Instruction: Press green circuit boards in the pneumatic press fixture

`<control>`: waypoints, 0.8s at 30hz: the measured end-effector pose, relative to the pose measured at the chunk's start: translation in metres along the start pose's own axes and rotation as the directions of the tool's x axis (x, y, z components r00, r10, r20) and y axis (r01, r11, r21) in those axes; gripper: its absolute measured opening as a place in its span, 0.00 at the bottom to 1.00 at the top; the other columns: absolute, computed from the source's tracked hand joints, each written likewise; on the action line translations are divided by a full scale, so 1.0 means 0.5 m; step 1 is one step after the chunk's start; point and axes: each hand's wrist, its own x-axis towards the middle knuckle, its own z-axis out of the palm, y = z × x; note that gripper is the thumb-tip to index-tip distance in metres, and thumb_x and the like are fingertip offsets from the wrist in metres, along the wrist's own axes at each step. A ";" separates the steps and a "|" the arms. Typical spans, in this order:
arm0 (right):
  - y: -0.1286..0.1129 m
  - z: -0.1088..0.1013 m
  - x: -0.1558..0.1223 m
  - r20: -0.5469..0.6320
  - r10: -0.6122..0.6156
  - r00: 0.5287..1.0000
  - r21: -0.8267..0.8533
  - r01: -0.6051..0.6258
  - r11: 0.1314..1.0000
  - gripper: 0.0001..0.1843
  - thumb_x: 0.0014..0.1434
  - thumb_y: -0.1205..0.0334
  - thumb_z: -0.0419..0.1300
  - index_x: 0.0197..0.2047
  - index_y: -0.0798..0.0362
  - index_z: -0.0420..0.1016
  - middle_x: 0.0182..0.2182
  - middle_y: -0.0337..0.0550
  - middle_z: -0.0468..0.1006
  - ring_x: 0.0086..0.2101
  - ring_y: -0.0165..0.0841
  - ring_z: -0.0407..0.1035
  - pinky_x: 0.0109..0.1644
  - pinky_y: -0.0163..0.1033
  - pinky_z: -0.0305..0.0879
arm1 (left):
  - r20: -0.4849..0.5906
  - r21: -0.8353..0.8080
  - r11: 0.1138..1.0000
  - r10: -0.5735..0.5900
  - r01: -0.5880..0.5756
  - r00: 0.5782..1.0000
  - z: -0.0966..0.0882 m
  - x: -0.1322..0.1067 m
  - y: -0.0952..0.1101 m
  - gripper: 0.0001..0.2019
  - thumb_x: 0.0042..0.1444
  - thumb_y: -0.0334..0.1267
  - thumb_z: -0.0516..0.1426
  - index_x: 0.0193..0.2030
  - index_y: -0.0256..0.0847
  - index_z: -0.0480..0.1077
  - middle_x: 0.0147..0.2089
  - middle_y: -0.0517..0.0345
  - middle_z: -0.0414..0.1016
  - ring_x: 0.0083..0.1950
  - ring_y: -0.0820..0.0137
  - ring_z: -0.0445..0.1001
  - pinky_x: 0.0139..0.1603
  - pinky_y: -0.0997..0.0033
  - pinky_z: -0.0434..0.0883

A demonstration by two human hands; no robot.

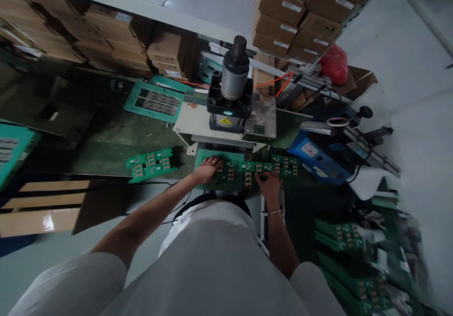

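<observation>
My left hand lies with its fingers stretched out over a green circuit board. That board rests on a teal fixture plate below the press. My right hand, with a bracelet at the wrist, has its fingers closed on the near edge of another green circuit board, beside the plate. Over both hands stands the press, with a black and grey cylinder. Part of the left board is hidden under my fingers. More circuit boards lie just beyond my right hand.
Several circuit boards lie on the green bench to the left. A blue machine stands at the right. Stacked boards occupy the lower right. Teal frames and cardboard boxes are at the back.
</observation>
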 end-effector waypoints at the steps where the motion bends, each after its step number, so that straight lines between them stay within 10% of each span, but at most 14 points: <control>1: 0.000 0.000 0.000 -0.002 -0.002 1.000 -0.002 0.002 1.000 0.16 0.60 0.47 0.64 0.33 0.52 0.80 0.39 0.49 0.83 0.47 0.45 0.72 0.51 0.45 0.58 | 0.016 0.014 1.000 0.005 -0.005 1.000 0.004 -0.001 0.005 0.50 0.47 0.45 0.71 0.77 0.45 0.59 0.75 0.37 0.60 0.75 0.41 0.59 0.71 0.44 0.60; 11: -0.011 0.012 0.001 -0.106 -0.009 0.994 0.002 0.009 1.000 0.17 0.61 0.45 0.62 0.31 0.49 0.80 0.37 0.49 0.83 0.45 0.46 0.73 0.50 0.47 0.61 | -0.015 0.014 0.999 0.033 -0.033 0.999 -0.062 -0.025 0.039 0.58 0.40 0.47 0.71 0.77 0.28 0.55 0.72 0.26 0.61 0.71 0.37 0.61 0.70 0.46 0.60; 19: -0.090 0.060 -0.020 -0.078 -0.125 0.989 -0.024 0.124 0.992 0.17 0.61 0.47 0.61 0.31 0.50 0.79 0.36 0.50 0.82 0.44 0.46 0.73 0.50 0.47 0.59 | -0.284 -0.113 0.914 -0.406 0.390 0.869 -0.060 -0.266 -0.254 0.48 0.44 0.46 0.69 0.70 0.25 0.61 0.69 0.30 0.66 0.71 0.40 0.64 0.71 0.48 0.64; 24: -0.197 0.122 -0.038 0.049 -0.226 0.973 -0.113 0.230 0.967 0.18 0.62 0.46 0.61 0.32 0.52 0.80 0.38 0.51 0.81 0.45 0.46 0.71 0.51 0.48 0.57 | -0.264 -0.201 0.819 -0.574 0.538 0.775 -0.001 -0.302 -0.378 0.37 0.52 0.46 0.65 0.64 0.22 0.65 0.65 0.28 0.70 0.69 0.37 0.67 0.67 0.45 0.69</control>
